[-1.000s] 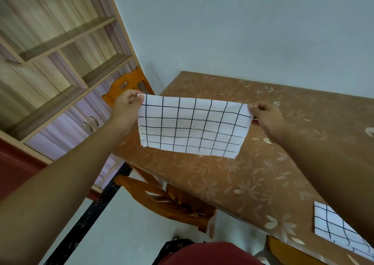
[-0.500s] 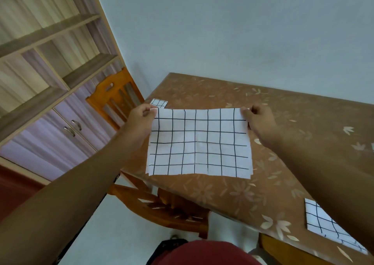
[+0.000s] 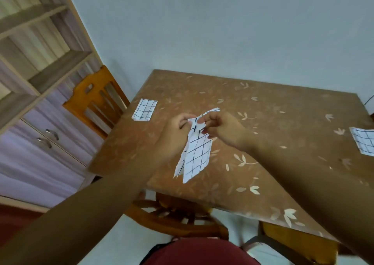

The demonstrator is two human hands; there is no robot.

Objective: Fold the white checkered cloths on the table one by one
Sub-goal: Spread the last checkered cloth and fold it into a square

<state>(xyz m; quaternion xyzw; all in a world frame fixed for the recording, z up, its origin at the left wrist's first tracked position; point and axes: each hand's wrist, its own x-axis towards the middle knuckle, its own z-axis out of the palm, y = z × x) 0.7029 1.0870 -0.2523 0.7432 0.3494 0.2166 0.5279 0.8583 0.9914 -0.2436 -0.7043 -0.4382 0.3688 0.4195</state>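
Observation:
A white cloth with black grid lines (image 3: 197,153) hangs doubled over above the brown table (image 3: 263,123), its two halves dangling side by side. My left hand (image 3: 175,135) and my right hand (image 3: 220,129) pinch its top corners together, fingers almost touching. A small folded checkered cloth (image 3: 144,110) lies flat near the table's far left corner. Another checkered cloth (image 3: 364,143) lies at the right edge of the view, partly cut off.
An orange wooden chair (image 3: 95,100) stands at the table's left side, and another chair (image 3: 178,216) is tucked under the near edge. A wooden shelf unit with cabinet doors (image 3: 40,102) fills the left. A pale wall runs behind the table.
My hands have come together, bringing the two top corners of the spread cloth to meet, so it now hangs folded in half. The view has tilted down and right, revealing the folded cloth at left.

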